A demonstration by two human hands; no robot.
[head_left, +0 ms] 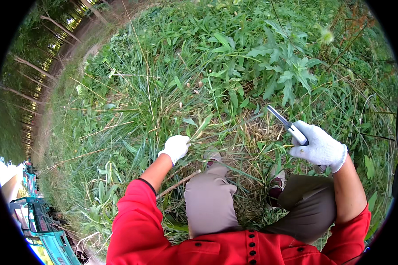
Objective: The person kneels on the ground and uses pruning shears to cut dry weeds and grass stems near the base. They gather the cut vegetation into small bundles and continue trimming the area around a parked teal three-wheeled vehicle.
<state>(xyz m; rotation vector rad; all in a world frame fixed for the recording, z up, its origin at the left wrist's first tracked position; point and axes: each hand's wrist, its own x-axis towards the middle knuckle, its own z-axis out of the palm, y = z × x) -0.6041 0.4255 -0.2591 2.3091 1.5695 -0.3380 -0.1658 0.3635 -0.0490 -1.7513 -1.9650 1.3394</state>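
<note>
My left hand [175, 148], in a white knit glove, is closed on a small bunch of weed stems and leaves [201, 128] just left of the middle. To the right, my right hand [318, 145], gloved the same way, grips the pale handle of a metal hand tool [287, 125]. The tool's narrow end points up and to the left, above flattened dry straw [252, 127]; its exact kind cannot be told. Green grass and weeds surround both hands. The fingertips of my left hand are partly hidden by the stems.
My bent knees [212, 202] and shoes are close below the hands. A dry stick [179, 185] lies beside my left knee. A tall leafy weed [285, 63] grows at the upper right. Teal vehicles [54, 243] stand at the lower left, trees [36, 68] at the upper left.
</note>
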